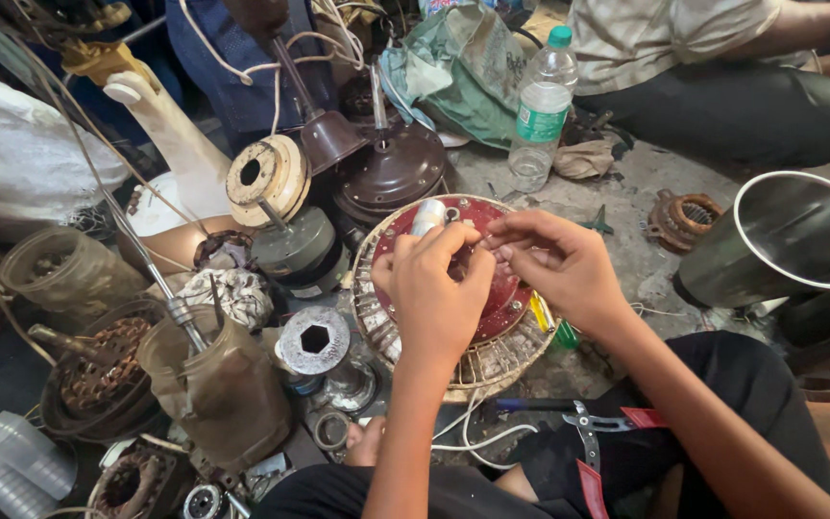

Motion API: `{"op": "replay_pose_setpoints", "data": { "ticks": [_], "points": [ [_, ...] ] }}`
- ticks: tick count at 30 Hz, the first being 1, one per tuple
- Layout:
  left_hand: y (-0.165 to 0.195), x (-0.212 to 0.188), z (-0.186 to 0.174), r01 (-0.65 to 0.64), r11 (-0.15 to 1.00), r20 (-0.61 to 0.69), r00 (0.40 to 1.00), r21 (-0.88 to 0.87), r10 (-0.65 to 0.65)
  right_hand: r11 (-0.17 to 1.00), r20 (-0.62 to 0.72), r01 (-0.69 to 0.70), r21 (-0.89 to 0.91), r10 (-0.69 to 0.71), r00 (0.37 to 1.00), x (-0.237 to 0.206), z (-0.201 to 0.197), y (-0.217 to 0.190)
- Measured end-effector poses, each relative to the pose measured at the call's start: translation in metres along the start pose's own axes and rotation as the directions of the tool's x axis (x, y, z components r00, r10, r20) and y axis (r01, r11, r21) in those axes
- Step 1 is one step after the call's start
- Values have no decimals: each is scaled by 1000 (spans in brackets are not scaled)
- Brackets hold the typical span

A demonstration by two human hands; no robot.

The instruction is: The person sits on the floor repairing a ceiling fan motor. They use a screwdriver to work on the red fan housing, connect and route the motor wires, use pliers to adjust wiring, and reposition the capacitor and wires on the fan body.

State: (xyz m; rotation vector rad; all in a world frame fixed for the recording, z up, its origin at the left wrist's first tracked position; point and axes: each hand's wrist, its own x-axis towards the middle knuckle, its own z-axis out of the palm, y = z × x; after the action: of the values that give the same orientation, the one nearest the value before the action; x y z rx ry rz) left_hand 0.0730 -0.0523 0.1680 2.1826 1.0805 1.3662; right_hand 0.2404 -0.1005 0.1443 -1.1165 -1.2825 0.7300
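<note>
I saw bare floor (617,207) free right of the motor (453,298). Left, jars (213,380) and fan parts (377,173) crowded close. A bottle (540,111) stood behind, a steel pot (780,240) far right.

A small repair workshop for ceiling fans is shown, with the work done on the bare concrete floor (617,207). Dismantled fan motors (391,173), copper-wound stators (98,370) and a bearing housing (689,216) are scattered about. Pliers (578,420), loose white wire (477,437), grimy plastic jars (69,274) and a steel pot (785,240) are crowded around a seated person (722,77).
</note>
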Motion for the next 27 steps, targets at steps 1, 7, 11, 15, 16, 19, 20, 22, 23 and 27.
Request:
{"op": "replay_pose_setpoints", "data": {
  "ticks": [1,7,11,15,16,19,20,22,23,27],
  "points": [
    [0,0,1,2,1000,-3,1000,-2,-2,1000,-4,-8,1,8,1000,0,0,1],
    [2,-1,1,-8,1000,-6,1000,-16,8,999,-8,2,-32,-2,1000,-1,-1,6],
    [4,0,1,-12,1000,-19,1000,-1,12,999,-2,-2,45,2,1000,-1,3,3],
    [4,1,3,-13,1000,-30,999,7,14,998,-10,-30,-60,29,1000,-4,9,-8],
    [4,1,4,-22,1000,-33,999,20,23,970,-19,83,-230,-90,996,-6,11,-11],
    [1,1,3,-41,999,-30,999,14,41,801,10,286,-525,-331,944,-10,15,-17],
    [-1,2,2,-46,999,-27,999,1,46,808,-5,293,-510,-344,939,-10,15,-17],
    [-6,4,-3,-63,996,53,996,-63,66,894,-84,219,-390,-272,959,-8,14,-15],
    [-9,5,-7,-67,994,93,993,-92,76,953,-134,131,-274,-173,976,-5,12,-13],
    [-19,11,-18,-138,983,142,978,-123,155,999,-130,-20,-36,15,991,6,4,-2]
  ]
}}
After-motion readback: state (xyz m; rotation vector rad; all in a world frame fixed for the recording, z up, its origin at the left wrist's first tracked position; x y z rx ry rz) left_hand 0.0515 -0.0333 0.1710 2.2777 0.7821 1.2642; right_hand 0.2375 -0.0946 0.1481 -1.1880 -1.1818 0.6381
